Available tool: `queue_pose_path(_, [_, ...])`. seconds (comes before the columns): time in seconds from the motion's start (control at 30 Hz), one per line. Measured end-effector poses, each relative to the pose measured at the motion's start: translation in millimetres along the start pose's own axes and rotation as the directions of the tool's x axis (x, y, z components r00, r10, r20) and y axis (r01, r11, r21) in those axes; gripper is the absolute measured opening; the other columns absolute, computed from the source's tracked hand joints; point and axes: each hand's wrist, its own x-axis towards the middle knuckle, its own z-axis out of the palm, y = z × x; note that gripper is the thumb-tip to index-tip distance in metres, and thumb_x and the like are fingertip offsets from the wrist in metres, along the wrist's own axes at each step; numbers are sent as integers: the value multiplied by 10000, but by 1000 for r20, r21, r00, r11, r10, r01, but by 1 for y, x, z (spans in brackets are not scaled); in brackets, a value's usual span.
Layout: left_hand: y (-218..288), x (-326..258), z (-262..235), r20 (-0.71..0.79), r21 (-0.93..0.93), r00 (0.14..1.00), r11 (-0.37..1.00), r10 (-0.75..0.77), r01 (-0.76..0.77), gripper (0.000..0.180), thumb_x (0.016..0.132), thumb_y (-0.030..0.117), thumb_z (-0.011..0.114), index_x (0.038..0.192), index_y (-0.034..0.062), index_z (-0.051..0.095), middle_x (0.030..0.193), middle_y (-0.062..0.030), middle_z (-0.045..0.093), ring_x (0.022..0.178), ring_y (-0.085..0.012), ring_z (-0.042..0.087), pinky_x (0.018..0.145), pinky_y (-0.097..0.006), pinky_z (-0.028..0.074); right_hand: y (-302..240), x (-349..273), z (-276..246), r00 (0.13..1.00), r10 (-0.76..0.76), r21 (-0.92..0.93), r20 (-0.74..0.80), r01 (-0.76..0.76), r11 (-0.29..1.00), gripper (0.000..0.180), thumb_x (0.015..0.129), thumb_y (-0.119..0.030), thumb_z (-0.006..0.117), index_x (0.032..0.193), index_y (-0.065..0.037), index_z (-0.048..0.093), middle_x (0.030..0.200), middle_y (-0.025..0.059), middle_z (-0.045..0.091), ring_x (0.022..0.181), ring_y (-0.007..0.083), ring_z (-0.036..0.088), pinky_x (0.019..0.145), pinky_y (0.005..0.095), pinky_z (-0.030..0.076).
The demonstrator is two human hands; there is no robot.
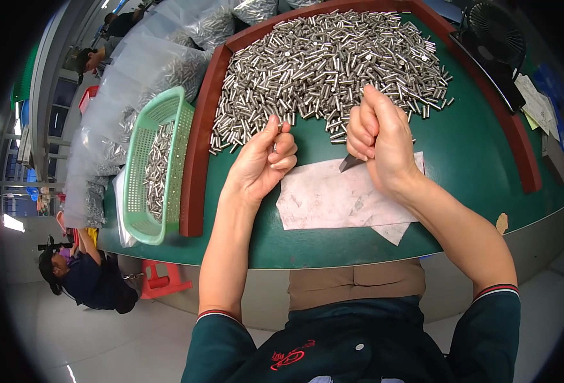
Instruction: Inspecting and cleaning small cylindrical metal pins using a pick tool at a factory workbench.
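Note:
A big heap of small silver metal pins (326, 60) covers the green table top (473, 147) inside a brown raised rim (199, 127). My left hand (264, 161) pinches one or two pins between thumb and fingers at the heap's near edge. My right hand (379, 142) is closed in a fist around a dark flat blade-like tool (351, 163) whose tip sticks out below the fist, over a worn white paper sheet (333, 198).
A green plastic basket (151, 169) holding several pins stands left of the rim. Clear bags of pins (141, 70) pile up at the far left. A black fan (496, 32) and paper slips (534, 102) lie at the right. Another person (84, 274) crouches lower left.

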Motion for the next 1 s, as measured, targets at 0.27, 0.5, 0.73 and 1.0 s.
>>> queue_pose_path(0.27, [-1,-5,5,20,185,996,979,85,-87,293,897,299,425,792,40,513,497,47,304,438,-43,230,413,-183,209,0,-1,3,1000,10,-2,2,-10,1000,432,864,-291,397,488,-118,275,423,-5,297,335,69,224,328,228,189])
queue_pose_path(0.5, [-29,-16,44,173,966,920,123,350,-228,89,723,85,646,746,7,608,487,32,422,455,-36,332,415,-219,267,-1,-1,3,1000,22,-20,-16,-23,1000,410,895,-262,348,518,-126,260,442,-13,269,365,67,197,363,227,191])
queue_pose_path(0.73, [-26,-22,46,112,985,960,-155,255,-73,195,680,134,671,792,10,570,429,-34,329,385,-155,333,409,-311,289,1,-4,3,999,-28,-55,16,28,998,436,903,-295,344,513,-117,267,439,-5,282,362,69,203,353,217,194])
queue_pose_path(1.0, [-32,-19,44,132,986,937,-139,323,-91,108,674,67,658,672,5,569,426,-40,351,384,-140,333,399,-296,290,1,-10,10,988,-143,-22,56,144,989,492,917,-359,297,484,-128,258,415,-17,247,368,66,164,360,231,145])
